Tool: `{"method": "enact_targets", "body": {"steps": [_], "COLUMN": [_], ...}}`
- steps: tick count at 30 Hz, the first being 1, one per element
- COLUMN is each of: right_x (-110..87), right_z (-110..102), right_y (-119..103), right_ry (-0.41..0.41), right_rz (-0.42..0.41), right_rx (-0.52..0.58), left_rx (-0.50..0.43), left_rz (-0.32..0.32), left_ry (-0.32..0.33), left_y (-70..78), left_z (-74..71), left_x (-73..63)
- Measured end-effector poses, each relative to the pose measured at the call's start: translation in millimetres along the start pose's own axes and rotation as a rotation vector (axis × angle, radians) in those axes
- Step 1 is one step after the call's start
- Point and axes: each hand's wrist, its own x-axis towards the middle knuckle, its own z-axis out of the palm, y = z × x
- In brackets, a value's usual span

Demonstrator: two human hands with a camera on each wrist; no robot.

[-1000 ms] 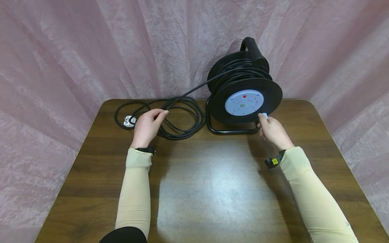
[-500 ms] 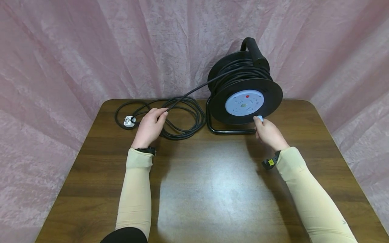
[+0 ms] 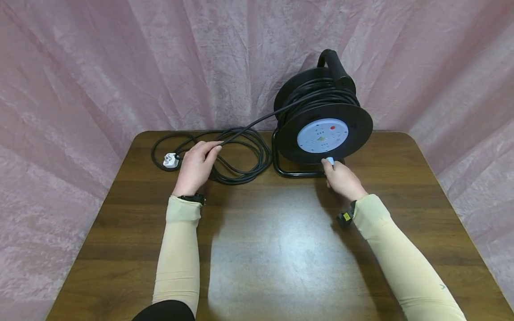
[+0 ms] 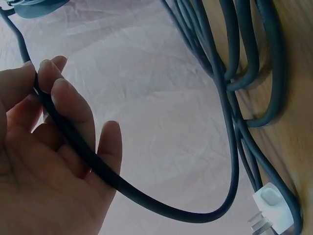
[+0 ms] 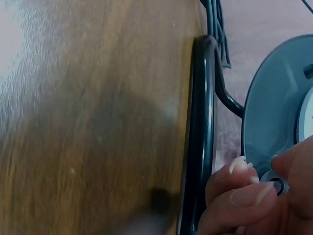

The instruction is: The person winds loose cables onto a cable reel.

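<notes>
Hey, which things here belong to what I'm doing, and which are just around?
In the job:
black cable, pinched by your left hand
reel, its pale knob gripped by your right hand
white plug, apparently the cable's

Just around:
table
pink curtain

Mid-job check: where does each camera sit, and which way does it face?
Head: on the head, facing forward and down over the table, cable reel and curtain; left hand, right hand and sleeves show.
Left wrist: on that wrist, facing the pinched cable with the plug at lower right; palm and fingers show.
Right wrist: on that wrist, facing along the table to the reel's frame and gripped knob; fingers show.
Shared: head and left wrist share the plug; head and right wrist share the frame.
</notes>
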Motion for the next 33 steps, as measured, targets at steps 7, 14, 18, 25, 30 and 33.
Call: {"method": "enact_targets", "body": {"steps": [7, 14, 18, 25, 30, 33], "right_x": [0.4, 4.6, 6.5, 9.2, 10.2, 11.0], "right_z": [6.2, 13.2, 17.2, 21.3, 23.6, 25.3], "right_y": [-3.8, -9.8, -13.9, -22.3, -26.5, -27.2], "right_ry": [-0.012, -0.022, -0.040, -0.070, -0.086, -0.090], "right_rz": [0.013, 0.006, 0.003, -0.001, 0.010, 0.013], "right_rx": [0.005, -0.014, -0.011, -0.042, -0.039, -0.040], "left_rx": [0.020, 0.014, 0.018, 0.002, 0.013, 0.011], "left_rz": [0.030, 0.006, -0.012, -0.034, -0.036, -0.053], "left_ry": [0.021, 0.017, 0.004, -0.004, 0.015, 0.016], "left_y": [-1.3, -3.8, -2.4, -0.5, -1.4, -1.7], "left_z": [1.1, -0.8, -1.7, -2.6, -1.7, -1.1], "left_x": [1.6, 0.7, 0.6, 0.6, 1.6, 1.6]}}
